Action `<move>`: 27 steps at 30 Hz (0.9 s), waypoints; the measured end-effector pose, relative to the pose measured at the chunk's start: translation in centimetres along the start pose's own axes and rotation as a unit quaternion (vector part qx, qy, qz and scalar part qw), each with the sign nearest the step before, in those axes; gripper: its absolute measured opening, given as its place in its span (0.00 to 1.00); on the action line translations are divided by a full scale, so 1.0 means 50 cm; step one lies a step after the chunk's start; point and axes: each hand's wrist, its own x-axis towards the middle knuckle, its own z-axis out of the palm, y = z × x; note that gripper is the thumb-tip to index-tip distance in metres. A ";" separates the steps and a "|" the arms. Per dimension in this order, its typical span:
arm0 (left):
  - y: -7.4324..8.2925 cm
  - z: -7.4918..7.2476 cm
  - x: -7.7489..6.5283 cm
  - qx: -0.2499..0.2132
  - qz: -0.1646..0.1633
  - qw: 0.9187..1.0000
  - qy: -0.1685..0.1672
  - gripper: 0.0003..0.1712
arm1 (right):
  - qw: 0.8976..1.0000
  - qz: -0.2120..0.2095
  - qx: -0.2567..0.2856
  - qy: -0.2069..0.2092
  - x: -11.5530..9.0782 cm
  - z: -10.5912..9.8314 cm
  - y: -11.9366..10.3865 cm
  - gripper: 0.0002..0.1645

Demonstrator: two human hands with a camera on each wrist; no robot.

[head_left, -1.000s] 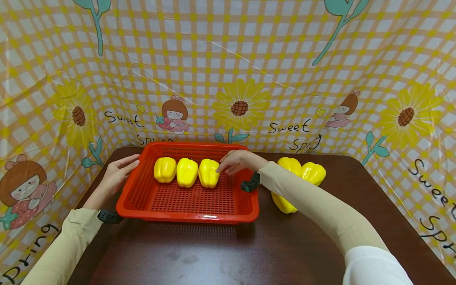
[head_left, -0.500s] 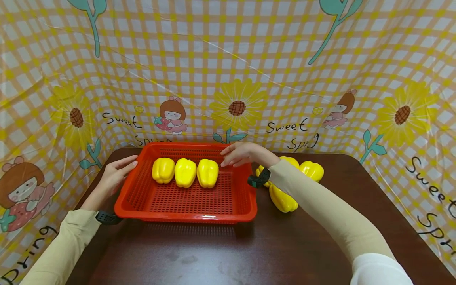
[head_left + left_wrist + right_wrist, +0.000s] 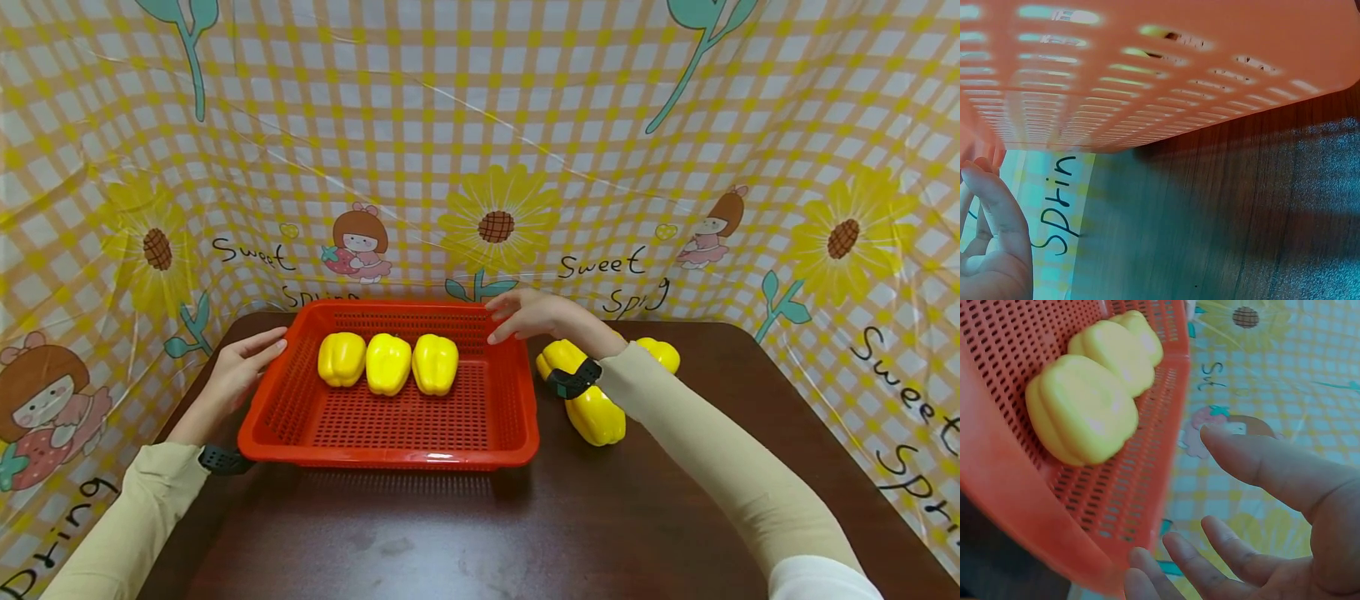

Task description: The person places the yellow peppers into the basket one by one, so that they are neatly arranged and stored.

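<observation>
Three yellow bell peppers lie in a row in the red plastic basket, toward its back left. My left hand is at the basket's left rim, its fingers extended and the tips right at the edge. In the left wrist view the thumb shows beside the slotted outer wall. Over the basket's back right corner is my right hand, fingers spread and nothing between them. The right wrist view shows its thumb and fingers apart, with the nearest pepper inside the basket beyond the fingertips.
Several more yellow bell peppers lie on the dark wooden table to the right of the basket, partly hidden by the right forearm. A checked cloth with sunflowers hangs behind and along both sides of the table.
My right hand has drawn away from the rightmost pepper in the basket, moving right and back to the rim's corner, and its fingers have spread. The left hand stays at the left rim.
</observation>
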 end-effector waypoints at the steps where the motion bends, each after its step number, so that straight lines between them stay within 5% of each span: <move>1: 0.000 0.000 0.000 0.000 0.000 1.000 0.000 0.38 | 1.000 -0.001 -0.005 0.009 -0.005 -0.004 0.001 0.40; 12: -0.001 -0.001 0.000 0.007 0.000 1.000 0.003 0.37 | 0.998 -0.038 -0.034 0.047 -0.064 -0.047 0.031 0.39; 27: 0.001 0.000 0.004 0.012 -0.002 1.000 0.005 0.37 | 0.996 -0.043 -0.038 0.065 -0.130 -0.054 0.089 0.40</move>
